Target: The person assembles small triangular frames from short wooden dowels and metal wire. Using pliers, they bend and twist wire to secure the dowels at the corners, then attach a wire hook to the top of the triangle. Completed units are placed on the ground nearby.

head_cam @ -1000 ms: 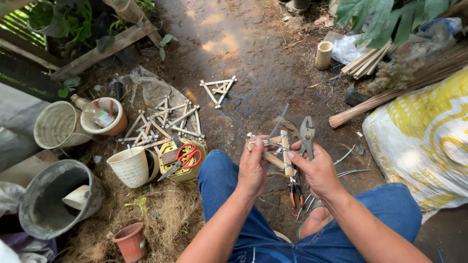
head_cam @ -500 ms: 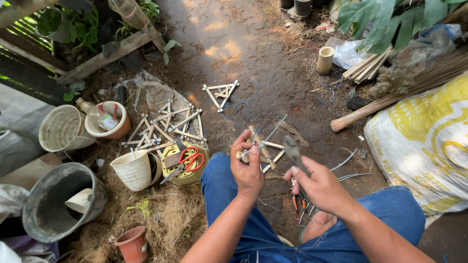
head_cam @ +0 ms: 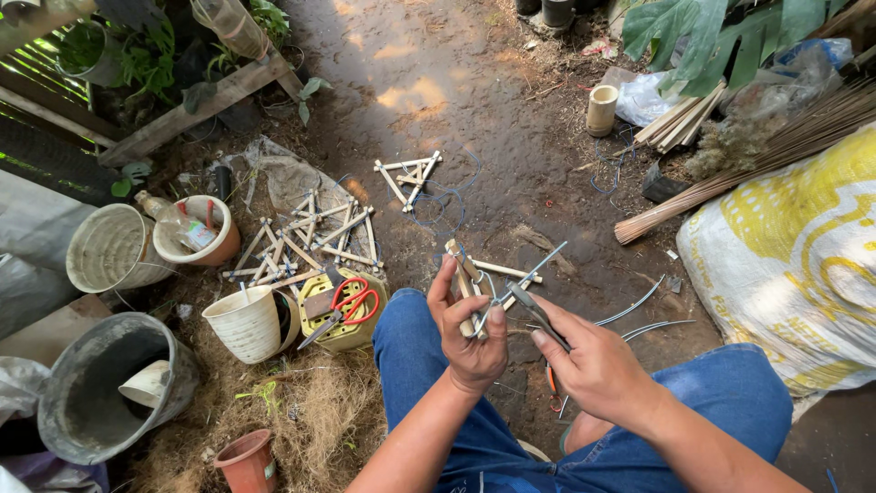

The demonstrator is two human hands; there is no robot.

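My left hand (head_cam: 470, 333) grips a small frame of bamboo sticks (head_cam: 467, 274) held upright over my knees, with thin wire looped around it. My right hand (head_cam: 598, 365) holds dark pliers (head_cam: 534, 306), whose jaws point at the wire on the sticks. Both hands are close together above my blue jeans (head_cam: 730, 402). On the dirt ahead lie a finished bamboo triangle (head_cam: 409, 173) and a heap of similar stick frames (head_cam: 306, 236).
Red-handled scissors (head_cam: 351, 299) rest on a yellow-green reel beside a white cup (head_cam: 245, 321). Buckets (head_cam: 91, 383) and pots stand at the left. A bundle of sticks (head_cam: 748, 173), a yellow-and-white sack (head_cam: 803, 246) and loose wires (head_cam: 639, 315) lie at the right.
My right hand has brought the pliers down from beside the sticks and turned their jaws toward the wire. My left hand has kept hold of the stick frame, lowering it slightly.
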